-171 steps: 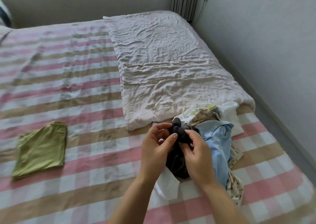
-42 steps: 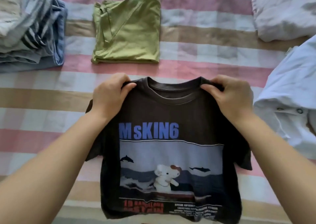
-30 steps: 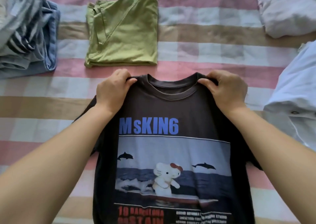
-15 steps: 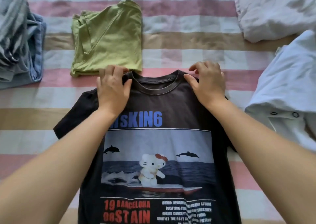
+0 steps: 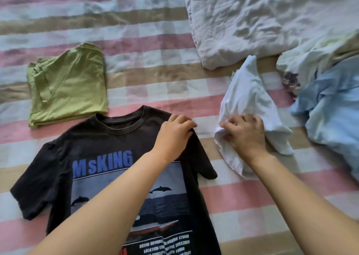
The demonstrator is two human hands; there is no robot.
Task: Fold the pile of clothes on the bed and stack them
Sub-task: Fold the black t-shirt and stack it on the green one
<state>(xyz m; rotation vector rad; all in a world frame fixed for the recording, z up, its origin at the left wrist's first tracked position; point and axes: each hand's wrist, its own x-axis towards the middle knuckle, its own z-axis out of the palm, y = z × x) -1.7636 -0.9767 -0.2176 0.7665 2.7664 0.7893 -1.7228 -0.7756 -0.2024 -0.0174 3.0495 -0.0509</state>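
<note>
A black T-shirt (image 5: 93, 144) with a blue "MsKING" print lies flat, face up, on the striped bed. My left hand (image 5: 174, 132) sits on its right shoulder, fingers curled over the shoulder edge. Just to the right, a crumpled white garment (image 5: 248, 91) lies on the sheet, and my right hand (image 5: 244, 132) bunches its near end in curled fingers. A folded green shirt (image 5: 68, 85) lies beyond the black T-shirt's left shoulder. The unfolded pile, with a light blue garment (image 5: 334, 103) and cream cloth (image 5: 310, 54), is at the right edge.
A crumpled white quilt (image 5: 262, 15) covers the far right of the bed. The pink, tan and white checked sheet (image 5: 155, 76) shows between the green shirt and the quilt.
Both hands have left the collar of the black T-shirt. My left hand crossed to its right shoulder; my right hand moved right onto the white garment. The view has swung right.
</note>
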